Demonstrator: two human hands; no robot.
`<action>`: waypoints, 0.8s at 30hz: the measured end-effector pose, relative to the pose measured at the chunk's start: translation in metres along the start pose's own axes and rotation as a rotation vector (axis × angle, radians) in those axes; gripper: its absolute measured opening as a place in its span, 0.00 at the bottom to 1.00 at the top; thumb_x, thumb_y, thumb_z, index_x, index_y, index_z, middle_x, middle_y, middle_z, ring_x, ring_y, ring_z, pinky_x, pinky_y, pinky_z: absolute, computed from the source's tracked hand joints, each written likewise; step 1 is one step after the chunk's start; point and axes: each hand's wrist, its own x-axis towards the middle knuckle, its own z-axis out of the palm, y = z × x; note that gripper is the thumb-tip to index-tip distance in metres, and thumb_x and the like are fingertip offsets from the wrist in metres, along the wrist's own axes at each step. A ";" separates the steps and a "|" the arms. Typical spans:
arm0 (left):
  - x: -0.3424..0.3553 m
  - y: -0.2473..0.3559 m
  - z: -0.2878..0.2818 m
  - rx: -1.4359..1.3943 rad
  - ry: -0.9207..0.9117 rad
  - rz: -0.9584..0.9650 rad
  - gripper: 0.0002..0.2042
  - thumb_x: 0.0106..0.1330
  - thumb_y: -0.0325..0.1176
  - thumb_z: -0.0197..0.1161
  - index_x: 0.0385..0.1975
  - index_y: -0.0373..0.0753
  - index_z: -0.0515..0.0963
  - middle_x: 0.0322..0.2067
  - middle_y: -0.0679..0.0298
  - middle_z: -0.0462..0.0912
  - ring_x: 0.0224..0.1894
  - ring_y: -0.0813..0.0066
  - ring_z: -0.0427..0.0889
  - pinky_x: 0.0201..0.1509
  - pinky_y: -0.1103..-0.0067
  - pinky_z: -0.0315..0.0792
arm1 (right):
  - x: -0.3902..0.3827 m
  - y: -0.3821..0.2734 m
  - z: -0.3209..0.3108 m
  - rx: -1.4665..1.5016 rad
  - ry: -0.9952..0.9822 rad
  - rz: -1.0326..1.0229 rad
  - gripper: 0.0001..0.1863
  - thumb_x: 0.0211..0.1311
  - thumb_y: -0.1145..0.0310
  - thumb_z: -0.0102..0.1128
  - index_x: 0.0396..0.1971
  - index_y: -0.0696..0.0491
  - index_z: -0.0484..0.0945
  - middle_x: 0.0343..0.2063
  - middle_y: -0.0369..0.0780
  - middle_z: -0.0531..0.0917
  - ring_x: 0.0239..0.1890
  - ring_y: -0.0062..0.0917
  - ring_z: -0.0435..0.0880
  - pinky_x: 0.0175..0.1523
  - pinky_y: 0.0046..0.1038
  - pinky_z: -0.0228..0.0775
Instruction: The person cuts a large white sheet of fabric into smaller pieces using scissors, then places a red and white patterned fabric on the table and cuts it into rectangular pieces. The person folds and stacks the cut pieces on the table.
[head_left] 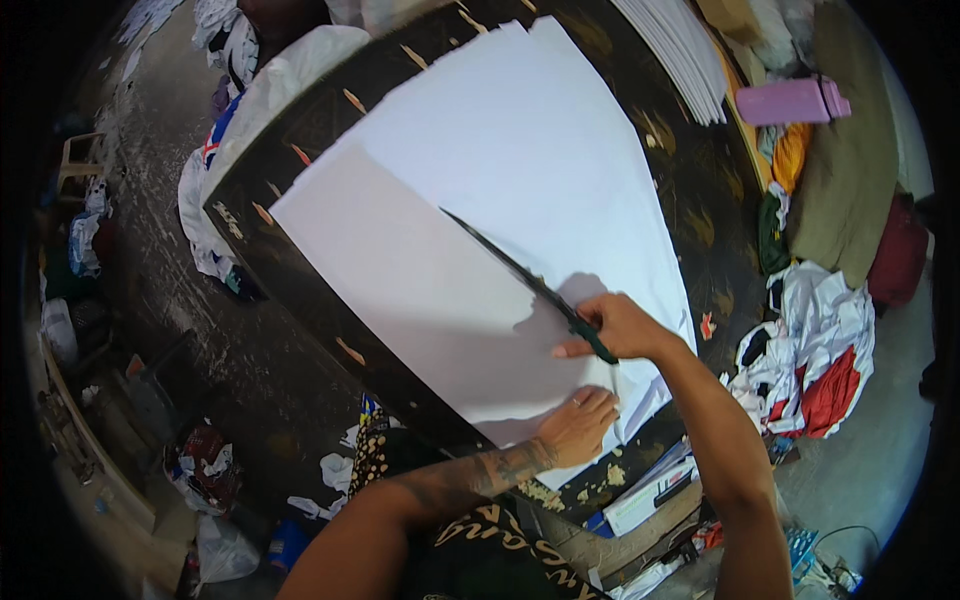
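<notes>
A large white sheet of cloth or paper [500, 130] covers most of the dark table. A greyish-white panel [390, 300] lies along its left side, and I cannot tell whether this is a separate piece or shade. My right hand [620, 328] grips the dark green handle of long scissors [505, 258], whose dark blades reach up and left over the white sheet. How far the blades are parted cannot be made out. Below it, my left hand [580, 422] rests flat on the near end of the sheet, fingers pointing right. A thin pale strip [617, 405] shows beside its fingertips.
The dark table [330, 320] has torn patches along its edge. White stacked sheets [672, 50] lie at its far right. Beyond are a pink bottle [790, 101] and a white and red cloth heap [815, 345]. Scraps and bags litter the floor [165, 220] at left.
</notes>
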 end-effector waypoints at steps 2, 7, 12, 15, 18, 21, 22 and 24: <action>0.001 -0.001 -0.002 -0.004 -0.113 -0.003 0.28 0.57 0.37 0.65 0.58 0.31 0.79 0.62 0.54 0.77 0.68 0.60 0.70 0.72 0.62 0.62 | 0.002 -0.016 -0.004 -0.080 -0.066 0.147 0.40 0.47 0.31 0.83 0.17 0.55 0.75 0.15 0.35 0.73 0.22 0.26 0.73 0.30 0.34 0.65; 0.004 -0.006 -0.004 -0.013 -0.177 0.012 0.27 0.57 0.36 0.64 0.59 0.31 0.80 0.64 0.54 0.77 0.69 0.60 0.70 0.73 0.63 0.60 | 0.022 -0.061 -0.010 0.065 0.041 0.025 0.37 0.48 0.33 0.84 0.15 0.52 0.75 0.12 0.33 0.72 0.18 0.21 0.72 0.26 0.29 0.63; 0.002 -0.012 0.000 -0.010 -0.167 0.026 0.25 0.61 0.33 0.61 0.59 0.31 0.80 0.65 0.56 0.77 0.70 0.59 0.70 0.74 0.64 0.60 | 0.043 -0.087 -0.014 0.055 -0.003 0.054 0.38 0.49 0.30 0.81 0.16 0.52 0.76 0.14 0.35 0.74 0.21 0.25 0.75 0.31 0.31 0.68; 0.004 -0.015 0.011 0.021 -0.145 0.030 0.21 0.65 0.33 0.59 0.56 0.33 0.81 0.63 0.56 0.78 0.69 0.59 0.70 0.74 0.63 0.61 | 0.056 -0.105 -0.015 0.030 0.017 0.028 0.39 0.48 0.29 0.81 0.16 0.53 0.76 0.15 0.37 0.75 0.22 0.28 0.77 0.33 0.33 0.70; 0.008 -0.015 0.017 -0.024 -0.010 0.054 0.15 0.69 0.34 0.57 0.50 0.35 0.84 0.59 0.57 0.79 0.67 0.59 0.72 0.72 0.62 0.63 | 0.068 -0.136 -0.020 0.030 0.035 0.038 0.40 0.45 0.28 0.81 0.16 0.54 0.75 0.15 0.39 0.77 0.23 0.30 0.78 0.32 0.35 0.70; 0.007 -0.023 -0.016 -0.035 -0.094 0.160 0.14 0.69 0.33 0.59 0.50 0.34 0.83 0.55 0.56 0.80 0.63 0.57 0.74 0.71 0.58 0.66 | 0.069 -0.163 -0.036 0.055 0.040 0.034 0.40 0.48 0.29 0.81 0.17 0.56 0.76 0.15 0.40 0.77 0.22 0.30 0.76 0.32 0.36 0.69; 0.013 -0.038 -0.039 -0.131 -0.015 0.052 0.15 0.69 0.33 0.60 0.50 0.33 0.82 0.56 0.56 0.80 0.63 0.56 0.74 0.72 0.57 0.66 | 0.064 -0.165 -0.043 0.034 0.145 -0.032 0.40 0.49 0.30 0.81 0.18 0.57 0.77 0.15 0.40 0.76 0.22 0.30 0.76 0.32 0.36 0.69; 0.011 -0.063 -0.098 -0.368 -0.047 -0.172 0.15 0.67 0.32 0.61 0.50 0.32 0.82 0.56 0.54 0.80 0.65 0.53 0.74 0.72 0.56 0.67 | 0.024 -0.146 -0.041 0.022 0.289 -0.036 0.38 0.51 0.32 0.81 0.19 0.58 0.78 0.15 0.40 0.76 0.22 0.30 0.75 0.32 0.36 0.68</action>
